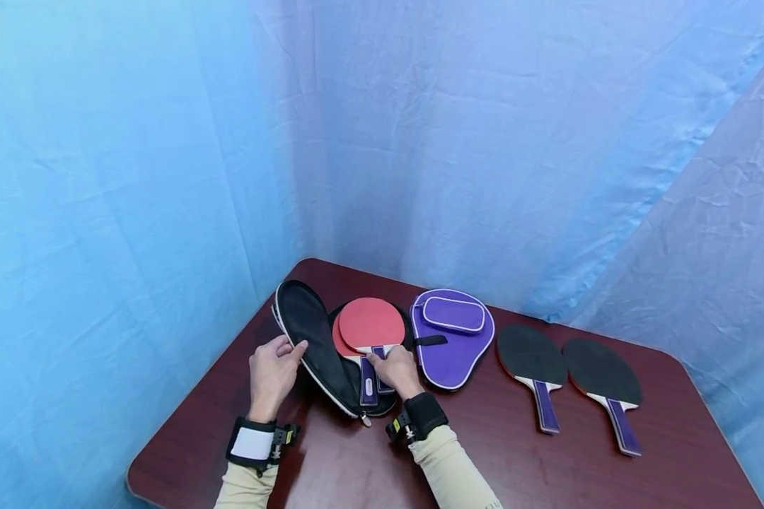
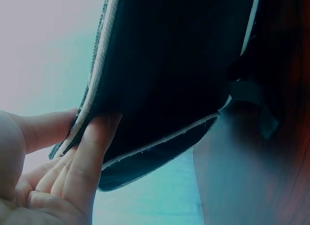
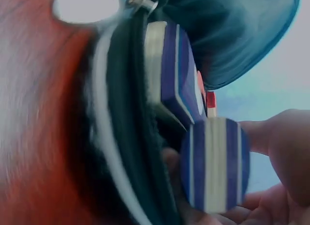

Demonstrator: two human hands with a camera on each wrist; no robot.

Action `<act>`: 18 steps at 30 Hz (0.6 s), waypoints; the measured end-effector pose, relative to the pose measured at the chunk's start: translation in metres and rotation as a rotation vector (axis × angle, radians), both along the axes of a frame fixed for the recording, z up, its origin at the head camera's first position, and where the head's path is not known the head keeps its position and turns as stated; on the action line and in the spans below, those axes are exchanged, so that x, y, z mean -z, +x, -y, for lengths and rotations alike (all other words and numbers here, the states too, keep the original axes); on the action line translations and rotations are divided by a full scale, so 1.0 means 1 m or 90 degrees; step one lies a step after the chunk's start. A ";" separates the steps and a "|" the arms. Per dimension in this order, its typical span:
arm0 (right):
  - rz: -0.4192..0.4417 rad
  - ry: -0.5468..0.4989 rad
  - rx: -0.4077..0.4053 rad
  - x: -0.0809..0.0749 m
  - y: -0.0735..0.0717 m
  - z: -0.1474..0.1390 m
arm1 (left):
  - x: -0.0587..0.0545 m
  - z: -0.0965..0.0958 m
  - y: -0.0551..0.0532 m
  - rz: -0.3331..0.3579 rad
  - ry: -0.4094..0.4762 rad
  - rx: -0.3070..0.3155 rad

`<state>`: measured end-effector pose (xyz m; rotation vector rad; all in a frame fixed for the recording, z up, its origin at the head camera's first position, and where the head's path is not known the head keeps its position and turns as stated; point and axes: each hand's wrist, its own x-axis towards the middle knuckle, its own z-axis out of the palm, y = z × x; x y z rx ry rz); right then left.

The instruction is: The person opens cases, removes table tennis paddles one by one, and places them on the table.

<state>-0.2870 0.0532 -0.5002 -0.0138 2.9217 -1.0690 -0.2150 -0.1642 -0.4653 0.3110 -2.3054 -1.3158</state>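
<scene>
My left hand (image 1: 272, 376) pinches the edge of the black lining flap (image 1: 312, 332) of an unzipped paddle case, holding it raised on the left. In the left wrist view, thumb and fingers lie on either side of the flap's white-piped edge (image 2: 92, 84). Two red-faced table tennis paddles overlap on the case's other half. My right hand (image 1: 397, 371) grips the purple handle of the upper paddle (image 1: 372, 322). The other paddle's handle (image 1: 368, 382) lies to its left. The right wrist view shows the held handle's striped butt (image 3: 215, 164) beside the other handle (image 3: 172, 65).
A purple paddle case (image 1: 455, 353) with a small front pocket lies right of the open case. Farther right, two black-faced paddles, one (image 1: 531, 357) beside the other (image 1: 601, 371), rest on the dark red table (image 1: 484, 452). Blue cloth (image 1: 420, 141) hangs behind the table.
</scene>
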 end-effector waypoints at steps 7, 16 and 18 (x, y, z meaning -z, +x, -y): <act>0.116 -0.236 0.010 0.005 -0.002 -0.007 | 0.001 -0.001 0.000 -0.003 0.002 0.002; 0.314 -0.444 -0.042 0.008 -0.009 -0.020 | 0.000 -0.001 -0.001 0.007 0.004 0.003; 0.320 -0.448 -0.048 0.009 -0.010 -0.022 | 0.000 -0.001 -0.001 0.011 0.009 0.003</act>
